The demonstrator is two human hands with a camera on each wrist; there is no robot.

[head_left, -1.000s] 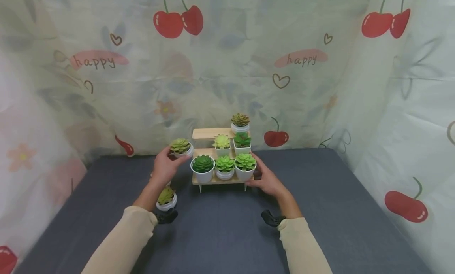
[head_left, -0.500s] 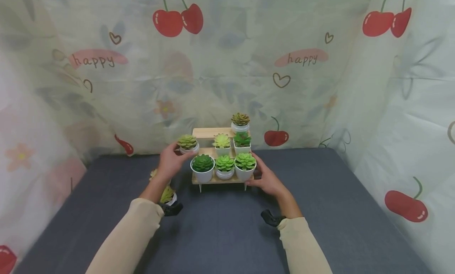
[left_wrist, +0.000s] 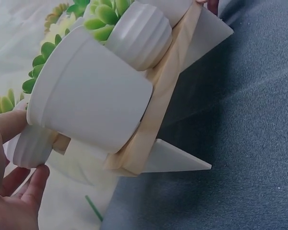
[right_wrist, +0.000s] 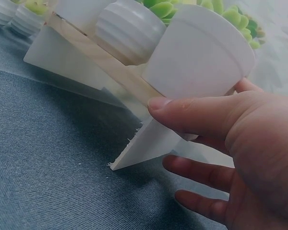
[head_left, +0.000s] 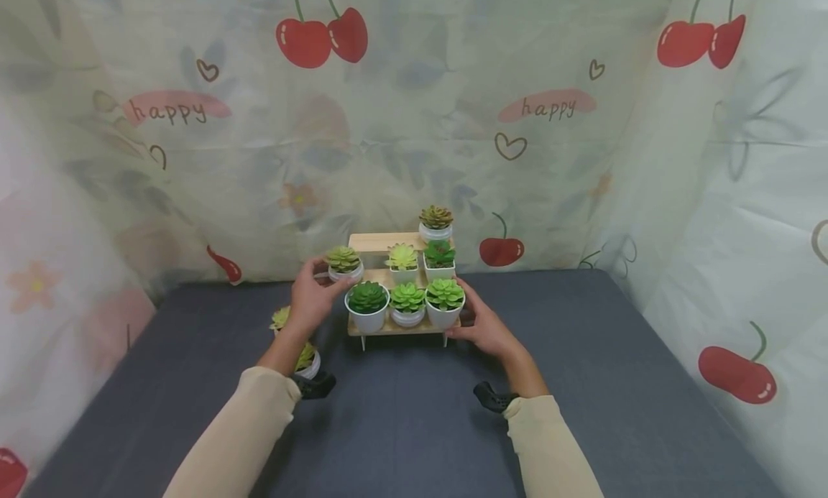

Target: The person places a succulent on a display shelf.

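Note:
My left hand [head_left: 312, 297] holds a potted succulent [head_left: 343, 261] by its ribbed white pot [left_wrist: 31, 146], thumb on the near side and fingers below, at the left end of the middle step. The tiered wooden stand [head_left: 382, 242] has three steps on white legs. My right hand [head_left: 486, 329] grips its front right corner, thumb [right_wrist: 182, 112] against the end of the bottom board. Three potted succulents line the bottom step, a dark green one [head_left: 367, 300] at the left. Two square pots, one with a pale green succulent [head_left: 402, 257], occupy the middle step.
A brownish succulent [head_left: 435, 219] stands at the right end of the top step. Two more potted succulents, one with a white pot [head_left: 310, 365], sit on the dark cloth-covered table [head_left: 414, 426], partly behind my left forearm. A printed curtain [head_left: 414, 124] hangs behind and at both sides.
My left hand has carried its potted succulent rightward, from beside the stand to the left end of the middle step, and then barely moved. The right hand keeps its grip on the stand.

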